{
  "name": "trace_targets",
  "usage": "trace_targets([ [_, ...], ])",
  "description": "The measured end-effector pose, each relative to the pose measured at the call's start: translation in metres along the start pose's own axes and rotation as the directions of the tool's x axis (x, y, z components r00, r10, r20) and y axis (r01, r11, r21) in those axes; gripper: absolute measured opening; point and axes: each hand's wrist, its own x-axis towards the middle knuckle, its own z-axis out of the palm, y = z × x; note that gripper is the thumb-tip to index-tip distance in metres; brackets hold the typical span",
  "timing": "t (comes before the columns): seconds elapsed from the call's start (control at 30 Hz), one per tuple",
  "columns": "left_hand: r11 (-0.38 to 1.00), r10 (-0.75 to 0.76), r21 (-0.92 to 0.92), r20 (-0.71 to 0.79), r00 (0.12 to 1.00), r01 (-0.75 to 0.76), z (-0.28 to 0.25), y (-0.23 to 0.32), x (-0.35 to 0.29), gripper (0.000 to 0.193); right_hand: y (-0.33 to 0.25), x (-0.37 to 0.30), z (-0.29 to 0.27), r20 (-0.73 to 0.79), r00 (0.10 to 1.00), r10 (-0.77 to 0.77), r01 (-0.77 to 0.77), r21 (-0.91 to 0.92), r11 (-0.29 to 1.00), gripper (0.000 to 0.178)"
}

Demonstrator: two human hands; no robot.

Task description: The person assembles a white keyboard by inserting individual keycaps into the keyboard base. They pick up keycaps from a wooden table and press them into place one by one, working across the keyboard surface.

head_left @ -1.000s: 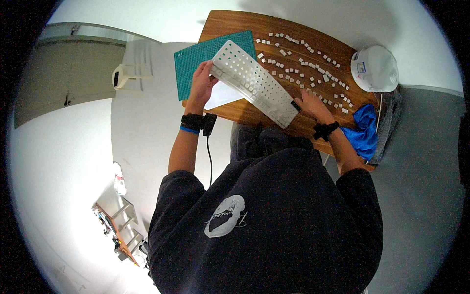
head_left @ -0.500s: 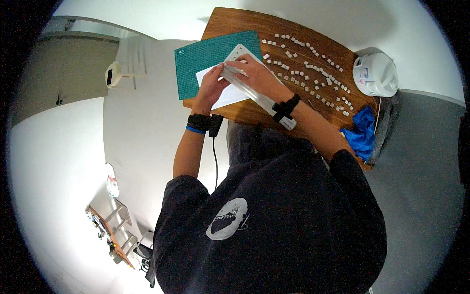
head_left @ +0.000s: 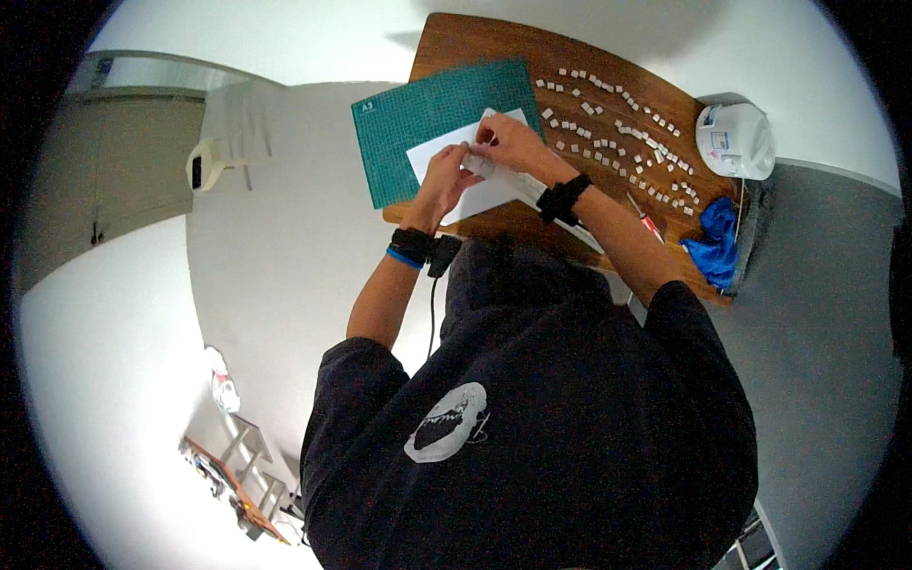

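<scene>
Wooden table [head_left: 465,40] beside a white wall [head_left: 332,43], two hands at a white keyboard [head_left: 521,186].

A green mat [head_left: 408,133] overhangs the table's left edge, with white paper [head_left: 483,201] partly on it. Over the paper, the left hand [head_left: 445,180] grips the keyboard's far end; the right hand [head_left: 518,147] curls its fingers there, though I can't tell whether they hold it. The right wrist and forearm block much of the keyboard. Rightward lie loose rows of pale keys [head_left: 607,150], a red-and-white tool [head_left: 650,222] and a crumpled blue cloth [head_left: 712,249], with a white bucket [head_left: 733,142] by the edge.
</scene>
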Motion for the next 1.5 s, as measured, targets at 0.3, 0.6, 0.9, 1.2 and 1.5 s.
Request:
trace_targets([
  [0.3,0.965,-0.174,-0.173,0.135,0.976,0.196,-0.027,0.015,0.028,0.029,-0.020,0.011,0.023,-0.027,1.000,0.001,-0.004,-0.106,0.994,0.021],
  [0.6,0.963,-0.244,-0.053,0.239,0.940,0.263,-0.036,0.028,0.038,0.025,-0.018,0.004,0.034,-0.125,0.990,-0.065,0.041,-0.186,0.982,0.020],
  [0.9,0.958,-0.282,-0.007,0.123,0.951,0.285,-0.052,0.014,0.042,0.029,-0.027,-0.010,0.048,-0.160,0.970,0.185,-0.168,0.114,0.979,0.018],
  [1.2,0.961,-0.277,0.032,0.075,0.958,0.275,-0.076,0.005,0.027,0.035,0.010,-0.020,0.050,-0.398,0.893,0.212,-0.115,0.252,0.961,0.017],
  [1.5,0.948,-0.255,0.197,-0.004,0.967,0.251,-0.092,0.001,0.003,0.042,0.154,-0.079,0.057,-0.455,0.715,0.531,-0.472,0.246,0.846,0.028],
])
